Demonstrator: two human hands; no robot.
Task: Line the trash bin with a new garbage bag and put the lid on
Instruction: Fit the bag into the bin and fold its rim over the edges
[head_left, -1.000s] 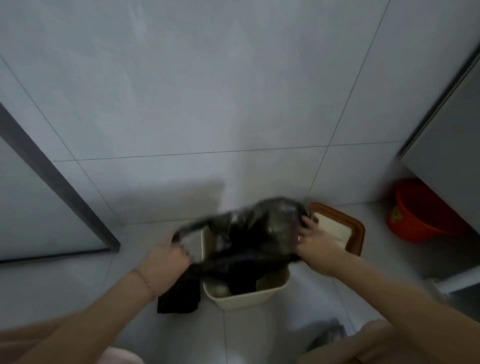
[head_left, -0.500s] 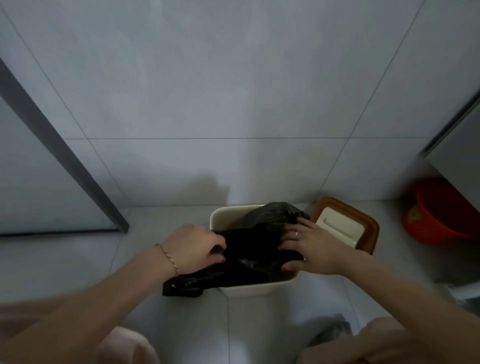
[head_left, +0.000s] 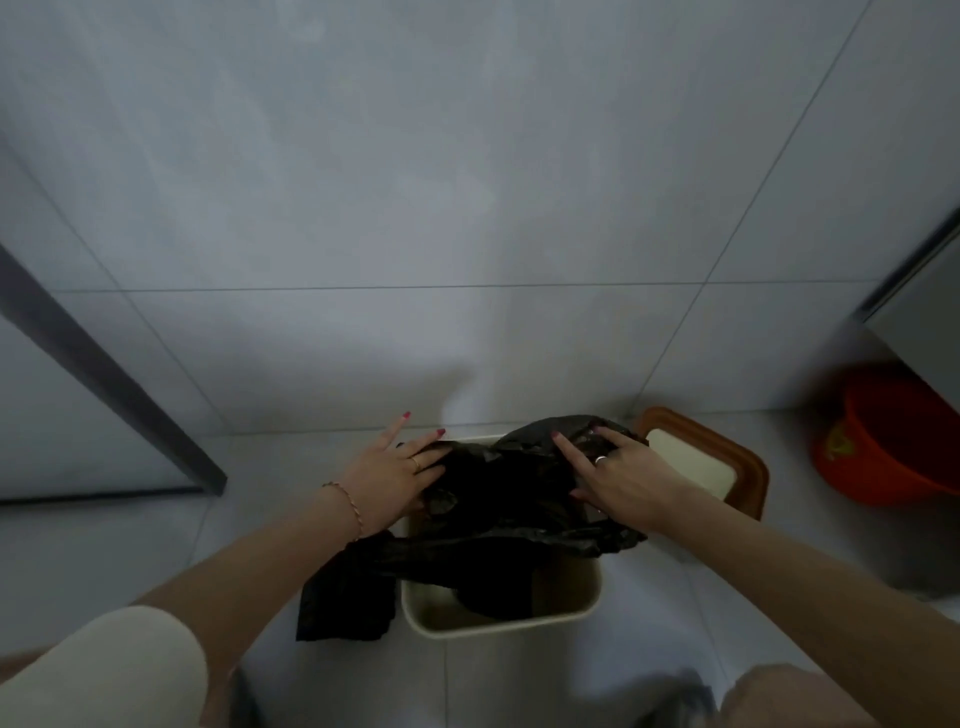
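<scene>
Two hands are on the black garbage bag (head_left: 509, 499), which lies bunched over the top of the cream bin (head_left: 498, 608). The left hand (head_left: 387, 475) presses its side with fingers spread and mostly straight, pinching nothing I can make out. The right hand (head_left: 626, 480) has its fingers curled onto the plastic at the far corner; a firm hold I cannot confirm. Below the left wrist a flap hangs outside the bin. Just beyond the right hand, the brown-rimmed lid (head_left: 722, 462) lies on the floor.

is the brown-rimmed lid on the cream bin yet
No, the brown-rimmed plastic lid lies on the floor beside the cream plastic bin.
</scene>
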